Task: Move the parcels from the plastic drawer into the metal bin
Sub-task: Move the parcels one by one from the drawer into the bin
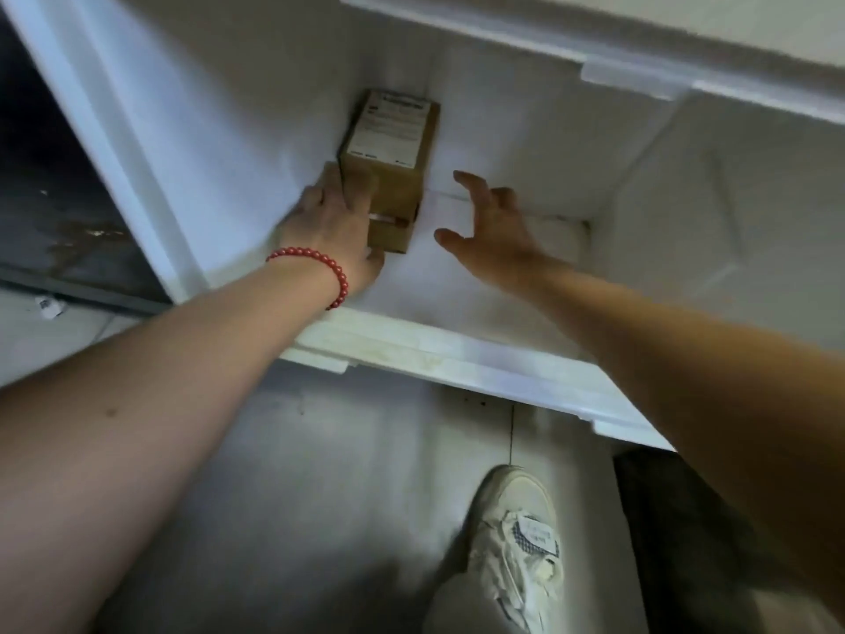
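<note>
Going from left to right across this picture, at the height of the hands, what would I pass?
Dark opening → red bead bracelet → labelled cardboard parcel → right hand, open → drawer wall.

Drawer [457,345]: white plastic, yellowed staining on near rim. Parcel [393,194]: brown cardboard. Label [388,130]: white with dark print. Bracelet [315,257]: red beads. Shoe [503,501]: off-white; tag [537,535] in blue-and-white check. Floor [320,450]: grey. Trouser leg [676,542]: dark.
</note>
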The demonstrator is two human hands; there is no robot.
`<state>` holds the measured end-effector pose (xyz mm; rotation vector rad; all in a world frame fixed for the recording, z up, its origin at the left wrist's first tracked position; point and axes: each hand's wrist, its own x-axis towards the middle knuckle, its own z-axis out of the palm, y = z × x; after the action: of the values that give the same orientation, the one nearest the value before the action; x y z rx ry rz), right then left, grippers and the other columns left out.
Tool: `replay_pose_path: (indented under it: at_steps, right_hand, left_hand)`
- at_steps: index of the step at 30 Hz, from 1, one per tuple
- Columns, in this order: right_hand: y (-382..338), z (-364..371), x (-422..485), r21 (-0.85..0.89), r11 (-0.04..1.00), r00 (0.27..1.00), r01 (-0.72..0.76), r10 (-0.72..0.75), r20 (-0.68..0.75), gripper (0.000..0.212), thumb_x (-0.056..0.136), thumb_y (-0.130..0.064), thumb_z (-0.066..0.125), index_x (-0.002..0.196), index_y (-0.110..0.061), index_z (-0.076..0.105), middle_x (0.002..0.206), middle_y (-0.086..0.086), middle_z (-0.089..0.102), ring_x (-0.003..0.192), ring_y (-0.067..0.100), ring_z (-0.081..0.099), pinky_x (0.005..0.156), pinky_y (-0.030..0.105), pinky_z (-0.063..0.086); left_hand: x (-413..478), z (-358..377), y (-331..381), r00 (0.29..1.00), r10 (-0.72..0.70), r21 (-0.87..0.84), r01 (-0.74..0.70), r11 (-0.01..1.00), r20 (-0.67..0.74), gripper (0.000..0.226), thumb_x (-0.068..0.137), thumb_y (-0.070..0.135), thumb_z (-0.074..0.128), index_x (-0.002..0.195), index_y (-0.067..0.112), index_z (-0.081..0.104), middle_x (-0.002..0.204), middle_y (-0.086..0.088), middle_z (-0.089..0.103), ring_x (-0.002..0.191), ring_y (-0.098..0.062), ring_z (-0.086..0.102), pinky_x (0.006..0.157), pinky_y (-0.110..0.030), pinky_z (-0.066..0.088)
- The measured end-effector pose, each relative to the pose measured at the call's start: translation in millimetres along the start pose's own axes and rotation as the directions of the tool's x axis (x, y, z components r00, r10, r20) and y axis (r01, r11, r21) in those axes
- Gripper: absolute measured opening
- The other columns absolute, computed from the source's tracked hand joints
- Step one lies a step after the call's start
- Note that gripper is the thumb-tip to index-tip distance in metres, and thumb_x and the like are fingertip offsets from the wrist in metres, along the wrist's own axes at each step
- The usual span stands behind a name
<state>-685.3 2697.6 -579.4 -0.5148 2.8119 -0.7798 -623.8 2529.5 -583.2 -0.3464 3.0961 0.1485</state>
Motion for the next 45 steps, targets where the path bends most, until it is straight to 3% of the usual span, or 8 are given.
replay_pose_path:
  at_steps: [10,13,18,22,30,34,40,45]
  right_hand:
    - [-5,22,47,0.248,0.965,0.996,-0.087,0.081,0.033,0.058,0.103,-0.033,0.039,0.154,-0.026,0.013,0.154,0.004,0.032,0.129,0.023,0.045,0.090,0.021,0.036]
    - [-12,26,50,0.472,0.859,0.978,-0.198,0.204,0.038,0.048,0.104,-0.037,0.033,0.150,-0.027,0.022,0.143,0.003,0.045,0.111,0.018,0.049,0.093,0.030,0.044]
    - [-10,30,49,0.708,0.591,0.913,-0.385,0.356,0.199,0.042,0.096,-0.051,0.047,0.127,-0.026,0.032,0.127,0.003,0.046,0.112,0.026,0.049,0.093,0.043,0.045]
    - [-5,33,36,0.781,0.405,0.868,-0.474,0.364,0.338,0.064,0.086,-0.050,0.063,0.136,-0.021,0.033,0.129,0.007,0.054,0.103,0.030,0.060,0.074,0.044,0.053]
    - [-3,8,-24,0.805,0.345,0.871,-0.484,0.280,0.404,0.065,0.084,-0.050,0.066,0.139,-0.025,0.039,0.123,0.009,0.058,0.106,0.027,0.062,0.087,0.040,0.054]
    - [-7,-16,-72,0.883,0.189,0.877,-0.430,0.321,0.358,0.077,0.086,-0.048,0.065,0.148,-0.031,0.024,0.135,0.010,0.049,0.099,0.033,0.064,0.089,0.047,0.052]
    - [-27,-52,-164,0.914,0.096,0.890,-0.393,0.291,0.352,0.057,0.088,-0.041,0.062,0.138,-0.028,0.038,0.133,0.006,0.046,0.099,0.031,0.065,0.070,0.037,0.058]
    - [-47,-90,-244,0.923,0.188,0.908,-0.335,0.327,0.263,0.058,0.080,-0.045,0.068,0.130,-0.026,0.045,0.137,0.006,0.047,0.102,0.021,0.060,0.068,0.036,0.059]
  left_hand:
    - [46,8,20,0.976,-0.149,-0.381,0.078,0.921,-0.160,0.087,0.084,0.045,0.061,0.151,0.015,0.014,0.146,-0.017,0.029,0.134,-0.033,0.033,0.108,-0.045,0.036]
    - [53,7,22,0.977,-0.189,-0.426,0.131,0.895,-0.096,0.071,0.091,0.057,0.044,0.143,0.011,0.031,0.141,-0.014,0.037,0.125,-0.030,0.043,0.103,-0.043,0.041]
    - [55,10,22,0.943,-0.333,-0.736,0.215,0.641,-0.014,0.059,0.093,0.058,0.042,0.130,0.014,0.035,0.117,0.004,0.052,0.104,-0.016,0.054,0.083,-0.028,0.042]
    - [43,15,14,0.964,-0.263,-0.772,0.201,0.603,0.046,0.053,0.090,0.055,0.051,0.124,0.018,0.034,0.114,0.005,0.053,0.099,-0.016,0.056,0.080,-0.030,0.048]
    - [-1,-17,20,0.952,-0.128,-0.902,0.304,0.306,0.278,0.048,0.087,0.048,0.062,0.127,0.030,0.043,0.120,0.003,0.057,0.099,-0.020,0.062,0.084,-0.043,0.056]
    - [-45,-44,23,0.929,-0.071,-0.901,0.369,0.227,0.363,0.047,0.086,0.047,0.062,0.128,0.036,0.046,0.117,0.001,0.060,0.098,-0.021,0.062,0.084,-0.046,0.056]
    - [-126,-99,33,0.942,-0.037,-0.904,0.330,0.273,0.333,0.037,0.085,0.044,0.065,0.117,0.028,0.058,0.110,-0.001,0.067,0.092,-0.016,0.065,0.082,-0.040,0.056]
    - [-202,-148,45,0.932,0.030,-0.906,0.343,0.246,0.361,0.034,0.086,0.047,0.063,0.112,0.025,0.060,0.111,0.002,0.066,0.102,-0.016,0.063,0.082,-0.037,0.056]
